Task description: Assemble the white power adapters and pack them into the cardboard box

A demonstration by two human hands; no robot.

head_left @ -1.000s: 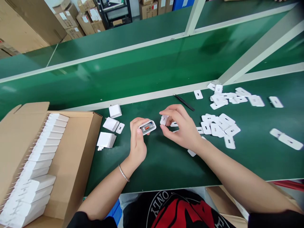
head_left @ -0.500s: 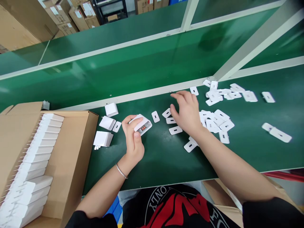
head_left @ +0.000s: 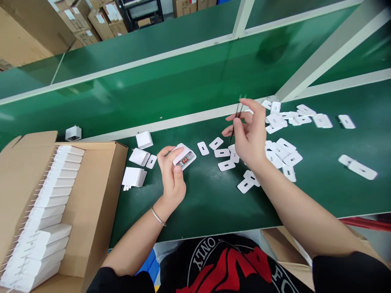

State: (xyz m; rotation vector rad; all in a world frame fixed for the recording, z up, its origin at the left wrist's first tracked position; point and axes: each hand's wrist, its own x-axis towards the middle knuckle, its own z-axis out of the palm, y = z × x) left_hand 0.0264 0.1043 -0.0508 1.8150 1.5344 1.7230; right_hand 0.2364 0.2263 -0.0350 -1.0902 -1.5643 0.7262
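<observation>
My left hand grips a white plug charger housing, its open end facing right with small metal and orange parts showing inside. Dark, thin tweezers are held upright between the fingers of my right hand, part of them hidden by the hand. Beneath and around that hand lie flat white cover plates, each with a dark slot. One loose plate rests between my two hands. Left of my left hand stand a few white chargers with a single plate beside them.
An open cardboard box on the left holds a long row of white chargers. Another charger sits behind it. More plates are scattered at the right. A white-framed green partition runs along the table's back.
My right hand has risen and turned, moving slightly right, and the tweezers now show in its fingers. My left hand holds the charger housing in nearly the same place.
</observation>
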